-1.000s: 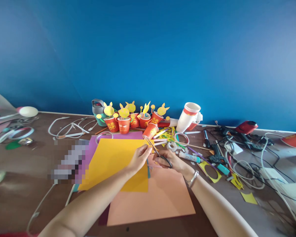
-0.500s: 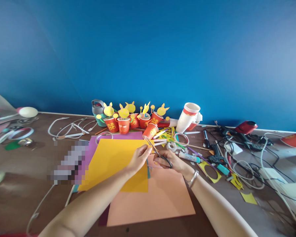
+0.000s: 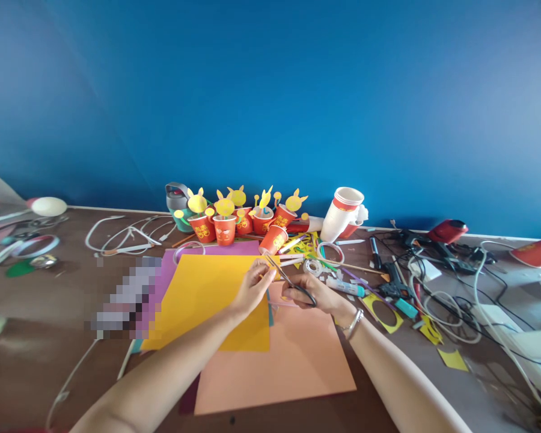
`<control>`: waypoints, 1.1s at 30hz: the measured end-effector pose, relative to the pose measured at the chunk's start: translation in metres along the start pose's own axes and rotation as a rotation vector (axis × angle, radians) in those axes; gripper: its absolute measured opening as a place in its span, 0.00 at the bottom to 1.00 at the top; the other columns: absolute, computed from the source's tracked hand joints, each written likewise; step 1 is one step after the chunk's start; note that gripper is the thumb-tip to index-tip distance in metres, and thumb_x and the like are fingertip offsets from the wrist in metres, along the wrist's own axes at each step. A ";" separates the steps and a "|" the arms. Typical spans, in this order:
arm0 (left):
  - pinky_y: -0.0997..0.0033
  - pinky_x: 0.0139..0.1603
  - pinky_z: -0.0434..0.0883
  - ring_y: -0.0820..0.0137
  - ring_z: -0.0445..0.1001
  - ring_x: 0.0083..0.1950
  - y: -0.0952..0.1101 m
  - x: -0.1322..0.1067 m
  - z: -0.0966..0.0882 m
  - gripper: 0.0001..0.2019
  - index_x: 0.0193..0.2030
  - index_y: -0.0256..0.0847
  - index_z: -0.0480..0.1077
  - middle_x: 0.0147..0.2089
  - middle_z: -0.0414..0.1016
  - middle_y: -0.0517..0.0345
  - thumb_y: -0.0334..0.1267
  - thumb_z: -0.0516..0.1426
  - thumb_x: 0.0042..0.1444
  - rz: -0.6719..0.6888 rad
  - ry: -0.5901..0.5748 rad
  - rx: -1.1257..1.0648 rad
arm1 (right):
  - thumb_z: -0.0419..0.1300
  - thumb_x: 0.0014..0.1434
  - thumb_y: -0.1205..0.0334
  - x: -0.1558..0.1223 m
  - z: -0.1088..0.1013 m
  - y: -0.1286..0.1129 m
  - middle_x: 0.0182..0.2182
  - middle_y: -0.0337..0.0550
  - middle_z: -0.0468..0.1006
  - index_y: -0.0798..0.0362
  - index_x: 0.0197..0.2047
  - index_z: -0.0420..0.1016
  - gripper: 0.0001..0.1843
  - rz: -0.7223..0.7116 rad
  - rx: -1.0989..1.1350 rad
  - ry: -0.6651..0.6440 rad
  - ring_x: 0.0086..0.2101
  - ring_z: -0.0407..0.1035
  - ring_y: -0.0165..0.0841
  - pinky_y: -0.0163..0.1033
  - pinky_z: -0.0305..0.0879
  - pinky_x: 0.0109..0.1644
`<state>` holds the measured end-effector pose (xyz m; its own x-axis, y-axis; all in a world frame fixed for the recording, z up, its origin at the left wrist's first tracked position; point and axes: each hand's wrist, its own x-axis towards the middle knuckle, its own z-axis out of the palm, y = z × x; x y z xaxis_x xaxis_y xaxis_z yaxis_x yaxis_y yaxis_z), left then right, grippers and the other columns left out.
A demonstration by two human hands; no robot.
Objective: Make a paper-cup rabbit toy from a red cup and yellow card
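My right hand (image 3: pixel 313 293) is closed around the dark handles of a pair of scissors (image 3: pixel 283 275), whose blades point up and to the left. The blade tips lie beside the fingertips of my left hand (image 3: pixel 255 285). Those fingers are pinched on a small piece of yellow paper (image 3: pixel 275 272), mostly hidden by the fingers and blades. Beneath my left hand lies a sheet of yellow-orange paper (image 3: pixel 207 307). A peach sheet (image 3: pixel 279 373) is partly under it, below my right hand. Purple paper (image 3: pixel 162 282) shows along the left side.
Red paper cups (image 3: pixel 225 230) with yellow rabbit-like cut-outs stand along the blue wall. One red cup (image 3: pixel 274 239) leans over. Right of these are stacked white cups (image 3: pixel 340 213), a glue stick (image 3: pixel 345 285), a ringed yellow offcut (image 3: pixel 382 313), a glue gun (image 3: pixel 394 282) and tangled cables (image 3: pixel 451 316).
Both hands stay nearly in place, with the scissors still at the left fingertips. The whole view shifts slightly left.
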<state>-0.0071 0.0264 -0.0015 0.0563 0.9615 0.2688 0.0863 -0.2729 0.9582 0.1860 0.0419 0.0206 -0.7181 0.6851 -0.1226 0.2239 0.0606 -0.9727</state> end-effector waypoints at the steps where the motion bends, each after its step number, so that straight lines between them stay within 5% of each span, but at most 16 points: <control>1: 0.70 0.42 0.62 0.68 0.65 0.42 0.000 0.000 0.000 0.17 0.23 0.39 0.64 0.36 0.65 0.55 0.47 0.55 0.57 0.021 0.017 0.007 | 0.58 0.58 0.48 0.000 0.000 0.001 0.17 0.33 0.61 0.57 0.30 0.71 0.18 0.003 0.002 -0.001 0.18 0.53 0.23 0.31 0.46 0.20; 4: 0.68 0.45 0.63 0.66 0.66 0.44 -0.001 0.001 0.000 0.16 0.23 0.39 0.66 0.39 0.67 0.53 0.46 0.55 0.58 0.036 0.009 -0.028 | 0.58 0.58 0.49 0.000 -0.002 0.002 0.16 0.32 0.61 0.57 0.28 0.68 0.18 0.002 0.011 -0.003 0.18 0.52 0.23 0.31 0.46 0.20; 11: 0.72 0.30 0.61 0.74 0.62 0.27 0.002 -0.002 -0.001 0.19 0.23 0.38 0.64 0.25 0.63 0.61 0.50 0.55 0.57 -0.094 -0.073 -0.076 | 0.60 0.57 0.50 -0.001 -0.003 0.000 0.16 0.31 0.60 0.56 0.25 0.64 0.18 -0.013 0.019 -0.022 0.18 0.50 0.21 0.30 0.45 0.20; 26: 0.71 0.35 0.68 0.72 0.70 0.31 0.008 0.000 0.001 0.17 0.25 0.37 0.70 0.27 0.71 0.58 0.50 0.60 0.52 -0.158 -0.048 -0.282 | 0.62 0.53 0.54 -0.002 -0.014 -0.004 0.15 0.31 0.63 0.57 0.33 0.72 0.14 0.051 0.026 -0.038 0.15 0.55 0.23 0.30 0.50 0.17; 28: 0.70 0.36 0.70 0.70 0.72 0.31 0.005 0.001 0.002 0.16 0.27 0.36 0.72 0.27 0.74 0.56 0.50 0.61 0.50 -0.221 0.015 -0.375 | 0.63 0.51 0.53 0.001 -0.012 -0.003 0.17 0.33 0.65 0.57 0.35 0.72 0.15 -0.023 0.055 0.068 0.16 0.58 0.25 0.31 0.54 0.19; 33: 0.69 0.37 0.72 0.68 0.76 0.31 0.000 0.003 0.004 0.16 0.28 0.35 0.73 0.28 0.77 0.54 0.49 0.65 0.45 -0.371 0.134 -0.577 | 0.62 0.51 0.61 0.006 -0.002 -0.001 0.30 0.41 0.69 0.53 0.40 0.71 0.12 -0.241 -0.210 0.681 0.28 0.62 0.31 0.35 0.60 0.29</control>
<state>-0.0027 0.0297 -0.0014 -0.0010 0.9937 -0.1122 -0.4682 0.0986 0.8781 0.1825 0.0475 0.0207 -0.2122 0.9288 0.3038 0.2820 0.3559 -0.8910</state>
